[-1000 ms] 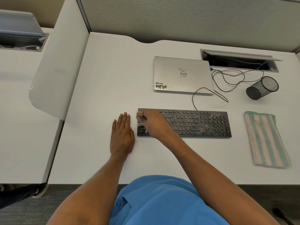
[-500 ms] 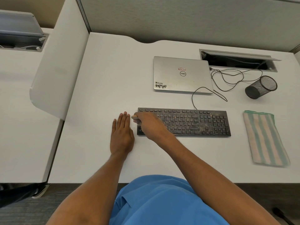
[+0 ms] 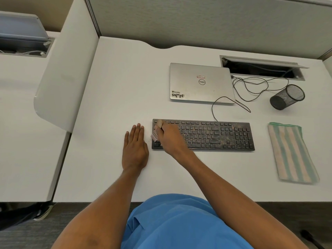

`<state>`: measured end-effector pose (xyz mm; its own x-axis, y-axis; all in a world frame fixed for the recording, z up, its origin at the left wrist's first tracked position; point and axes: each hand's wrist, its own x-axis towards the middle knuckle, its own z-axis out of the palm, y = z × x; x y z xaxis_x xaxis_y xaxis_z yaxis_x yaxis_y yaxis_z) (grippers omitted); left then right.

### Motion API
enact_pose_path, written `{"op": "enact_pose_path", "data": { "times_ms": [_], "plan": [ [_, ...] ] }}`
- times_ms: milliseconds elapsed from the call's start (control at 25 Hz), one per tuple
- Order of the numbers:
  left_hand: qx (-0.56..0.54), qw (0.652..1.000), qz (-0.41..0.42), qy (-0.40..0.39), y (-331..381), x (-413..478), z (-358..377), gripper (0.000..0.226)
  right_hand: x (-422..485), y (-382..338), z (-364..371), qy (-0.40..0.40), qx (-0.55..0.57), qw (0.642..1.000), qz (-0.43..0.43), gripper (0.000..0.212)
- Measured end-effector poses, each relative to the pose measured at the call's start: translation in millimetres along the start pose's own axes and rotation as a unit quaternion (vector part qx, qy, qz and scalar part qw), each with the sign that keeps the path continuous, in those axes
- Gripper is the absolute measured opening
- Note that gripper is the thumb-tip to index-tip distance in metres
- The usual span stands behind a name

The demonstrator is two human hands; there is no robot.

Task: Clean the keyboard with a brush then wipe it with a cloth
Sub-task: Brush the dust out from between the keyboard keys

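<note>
A black keyboard (image 3: pixel 215 135) lies on the white desk (image 3: pixel 116 87), speckled with brown dust, thickest toward its right side. My right hand (image 3: pixel 169 138) is over the keyboard's left end, shut on a small pale brush (image 3: pixel 158 127) whose handle tip and light bristles show at the far left keys. My left hand (image 3: pixel 135 148) rests flat on the desk just left of the keyboard, fingers together, holding nothing. A green-and-cream striped cloth (image 3: pixel 291 153) lies folded to the right of the keyboard.
A shut silver laptop (image 3: pixel 201 83) sits behind the keyboard. Black cables (image 3: pixel 251 90) loop beside it toward an open cable tray (image 3: pixel 260 69). A black mesh cup (image 3: pixel 287 97) lies on its side at the right. A white divider panel (image 3: pixel 66 72) stands at the left.
My right hand with the brush has shifted slightly back and forth over the keyboard's left end, the brush tip now nearer the top row. My left hand has stayed put.
</note>
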<state>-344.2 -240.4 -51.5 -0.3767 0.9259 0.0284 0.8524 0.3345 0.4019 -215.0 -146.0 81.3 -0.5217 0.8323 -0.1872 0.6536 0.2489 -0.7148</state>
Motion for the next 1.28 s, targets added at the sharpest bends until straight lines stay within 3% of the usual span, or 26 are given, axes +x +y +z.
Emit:
{"op": "enact_pose_path", "data": {
  "times_ms": [320, 680, 920, 1160, 1280],
  "plan": [
    [-0.001, 1.000, 0.001, 0.007, 2, 0, -2, 0.065, 0, -2, -5, 0.062, 0.074, 0.995, 0.006, 0.034],
    [-0.002, 1.000, 0.001, -0.002, 1, -1, -1, 0.068, -1, 9, 1, -0.017, 0.006, 0.998, 0.058, 0.032],
    [0.003, 1.000, -0.001, 0.000, 2, -1, -3, 0.066, -3, 6, 0, 0.047, 0.070, 0.994, 0.063, 0.032],
    [-0.003, 1.000, 0.001, 0.004, 1, 0, -2, 0.066, -16, 11, 2, -0.067, -0.022, 0.994, 0.089, 0.035],
    [-0.002, 1.000, -0.001, 0.005, 2, 0, -3, 0.065, -20, 6, -13, 0.024, 0.050, 0.996, 0.065, 0.034]
  ]
}}
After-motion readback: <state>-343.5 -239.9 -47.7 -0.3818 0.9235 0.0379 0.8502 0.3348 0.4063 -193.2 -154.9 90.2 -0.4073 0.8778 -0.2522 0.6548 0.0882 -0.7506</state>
